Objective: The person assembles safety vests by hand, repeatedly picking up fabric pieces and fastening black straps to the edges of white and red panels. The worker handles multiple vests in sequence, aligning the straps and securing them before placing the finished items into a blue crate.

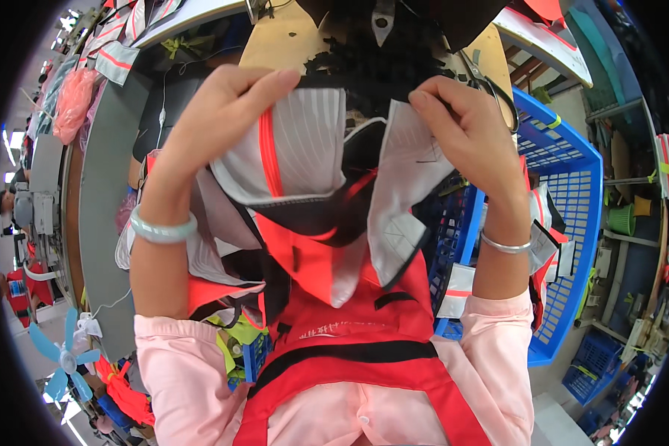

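In front of my chest I hold up a sewn fabric piece (pixel 308 145), grey with pale lines, a bright orange-red stripe and black parts. My left hand (pixel 219 108) is closed on its upper left edge, thumb on top. Its upper right grey flap (pixel 403 160) is pinched between the thumb and fingers of my right hand (pixel 468 123). Between the two grey panels the black fabric sags, and an orange-red part (pixel 305 256) hangs below over my red apron (pixel 349 364). Part of each hand's grip is hidden behind the cloth.
Black-handled scissors (pixel 489 83) lie on the wooden tabletop (pixel 271 44), beside dark scraps. A dark machine part (pixel 383 22) stands at the far edge. On my right is a blue plastic basket (pixel 593 215) with similar pieces; more fabric (pixel 208 286) hangs by my left arm.
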### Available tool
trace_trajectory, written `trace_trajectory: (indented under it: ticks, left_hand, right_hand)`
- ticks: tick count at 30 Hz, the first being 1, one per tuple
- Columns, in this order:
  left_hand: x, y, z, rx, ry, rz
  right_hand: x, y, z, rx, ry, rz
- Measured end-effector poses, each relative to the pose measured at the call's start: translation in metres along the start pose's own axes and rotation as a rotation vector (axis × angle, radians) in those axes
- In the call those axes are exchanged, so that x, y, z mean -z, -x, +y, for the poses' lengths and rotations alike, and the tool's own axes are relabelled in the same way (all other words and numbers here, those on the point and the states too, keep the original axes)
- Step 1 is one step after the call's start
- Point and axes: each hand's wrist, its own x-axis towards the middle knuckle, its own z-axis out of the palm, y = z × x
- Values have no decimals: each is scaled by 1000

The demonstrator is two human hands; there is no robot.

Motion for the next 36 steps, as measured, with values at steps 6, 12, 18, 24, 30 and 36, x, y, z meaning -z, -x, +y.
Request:
trace_trajectory:
  ticks: [6,12,18,24,30,36]
  left_hand:
    - [18,-48,-14,90,-128,-75]
    - [18,-68,-12,106,-126,-45]
    - [25,-77,-20,97,-115,-30]
    - [33,-84,-11,73,-158,-85]
    - [47,-95,-33,86,-119,-214]
    - [54,-78,-30,55,-142,-113]
  right_hand:
    - [-19,-23,10,-22,41,72]
    - [-19,-40,19,-102,57,56]
    - [-15,-45,13,-116,46,44]
    - [-12,-52,25,-94,-34,41]
    - [-12,-53,24,-121,-5,69]
    - [12,-26,21,-223,-57,-12]
